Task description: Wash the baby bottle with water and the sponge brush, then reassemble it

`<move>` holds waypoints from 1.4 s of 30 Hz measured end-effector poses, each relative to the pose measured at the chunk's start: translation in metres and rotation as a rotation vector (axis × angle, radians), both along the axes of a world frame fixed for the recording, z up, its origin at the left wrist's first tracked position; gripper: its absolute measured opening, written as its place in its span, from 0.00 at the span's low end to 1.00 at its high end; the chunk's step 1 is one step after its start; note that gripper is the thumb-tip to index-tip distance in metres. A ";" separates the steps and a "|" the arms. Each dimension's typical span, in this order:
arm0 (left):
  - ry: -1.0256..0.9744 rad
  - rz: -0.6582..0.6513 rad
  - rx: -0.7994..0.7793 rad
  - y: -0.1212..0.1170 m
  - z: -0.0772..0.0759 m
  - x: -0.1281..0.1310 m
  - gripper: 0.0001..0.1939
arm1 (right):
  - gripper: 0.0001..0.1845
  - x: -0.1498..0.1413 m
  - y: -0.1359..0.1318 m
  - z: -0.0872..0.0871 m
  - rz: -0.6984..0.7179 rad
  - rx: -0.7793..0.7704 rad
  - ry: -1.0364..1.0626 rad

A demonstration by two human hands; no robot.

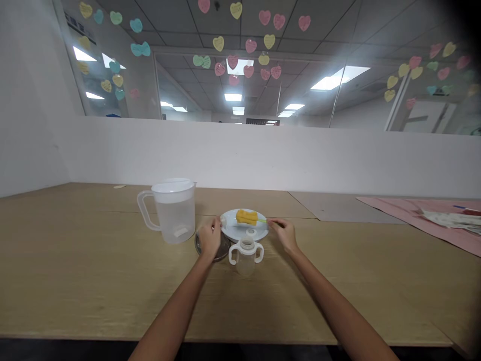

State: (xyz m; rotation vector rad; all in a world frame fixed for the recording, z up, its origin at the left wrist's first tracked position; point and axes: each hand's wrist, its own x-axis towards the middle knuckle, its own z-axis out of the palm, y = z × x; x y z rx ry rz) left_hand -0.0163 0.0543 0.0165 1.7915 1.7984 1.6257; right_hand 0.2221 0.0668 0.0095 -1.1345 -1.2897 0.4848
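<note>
My right hand (284, 233) pinches the thin green handle of a yellow sponge brush (246, 217), whose head is over the white plate (235, 234). At the plate's left rim, my left hand (209, 239) has its fingers closed; a small pale, translucent piece (223, 220) shows at the fingertips, too small to name. Beneath that hand is a round dark dish (222, 250), partly hidden. In front of the plate stands a clear baby bottle (246, 260) with two white handles and an open top. A small white ring (251, 232) lies on the plate.
A large translucent pitcher (175, 215) with a white lid stands left of the plate. Far right, a pink cloth (394, 208) bears a white bundle (451, 219). A white wall (240, 155) with a window above closes off the table's back.
</note>
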 end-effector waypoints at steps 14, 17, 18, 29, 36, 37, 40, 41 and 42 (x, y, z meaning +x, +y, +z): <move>0.029 0.151 -0.099 0.014 -0.004 -0.022 0.24 | 0.11 0.002 0.003 -0.005 -0.073 0.001 -0.045; 0.236 0.220 -0.015 0.004 0.003 -0.023 0.17 | 0.11 0.002 0.002 -0.004 -0.096 -0.001 -0.056; 0.341 0.234 0.018 0.002 0.004 -0.024 0.15 | 0.11 0.002 0.001 -0.003 -0.116 -0.007 -0.068; 0.722 -0.176 -0.107 0.002 -0.005 -0.024 0.07 | 0.14 0.000 -0.011 0.010 -0.354 -0.177 -0.349; 0.674 -0.215 -0.135 0.003 -0.006 -0.024 0.09 | 0.12 -0.002 -0.014 0.011 -0.433 -0.125 -0.628; 0.667 -0.201 -0.141 0.004 -0.006 -0.024 0.09 | 0.12 -0.002 -0.014 0.010 -0.453 -0.084 -0.686; 0.648 -0.145 -0.125 0.004 -0.005 -0.023 0.09 | 0.13 -0.002 -0.014 0.007 -0.557 0.064 -0.846; 0.638 -0.136 -0.105 0.004 -0.005 -0.022 0.10 | 0.14 -0.001 -0.014 0.006 -0.584 0.115 -0.886; 0.623 -0.139 -0.081 0.004 -0.005 -0.022 0.10 | 0.14 -0.001 -0.014 0.006 -0.599 0.160 -0.920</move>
